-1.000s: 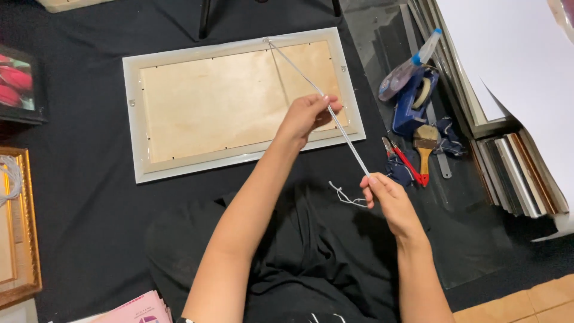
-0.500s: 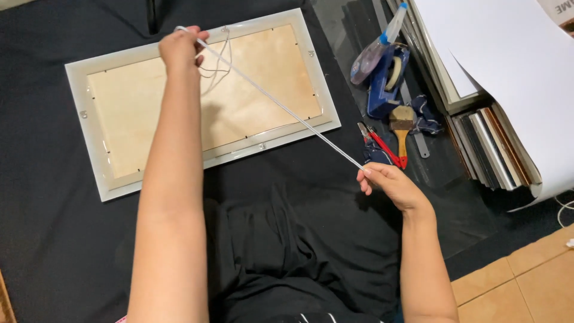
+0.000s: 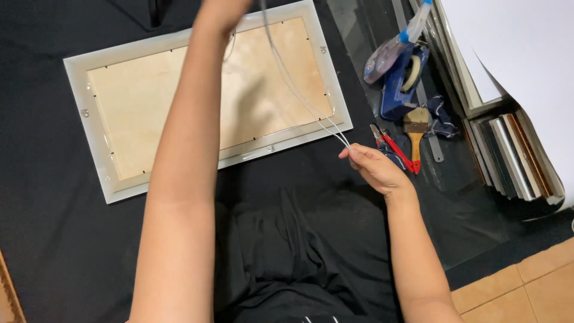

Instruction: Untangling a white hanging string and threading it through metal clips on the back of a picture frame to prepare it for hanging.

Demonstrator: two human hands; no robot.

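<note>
**Kid:** What is the person holding?

**Helper:** A thin white wire (image 3: 299,96). It runs up across the back of a picture frame (image 3: 197,101) that lies face down on a black cloth (image 3: 54,239). The right hand (image 3: 373,170) pinches the low end of the wire between thumb and fingers, just off the frame's near corner. The left hand (image 3: 221,9) is raised at the top edge of the view, where the wire goes. Most of that hand is cut off, so I cannot tell how it grips

**Kid:** Is the frame finished?

**Helper:** I think partly. The backing board is in, and small metal tabs sit along its edges. Little hangers show on the frame's sides. But the wire looks loose, not tied to a hanger, so the hanging part seems left to do

**Kid:** What is it all made of?

**Helper:** The frame is a pale, smooth, shiny rectangle. The board inside is flat, light brown wood. The wire is thin and bendy

**Kid:** And the stuff on the right?

**Helper:** Red-handled pliers (image 3: 394,149), a wooden paintbrush (image 3: 417,128), a blue tape dispenser (image 3: 403,75), and a stack of long frame strips (image 3: 514,161), all near the right hand but not touching it
</note>
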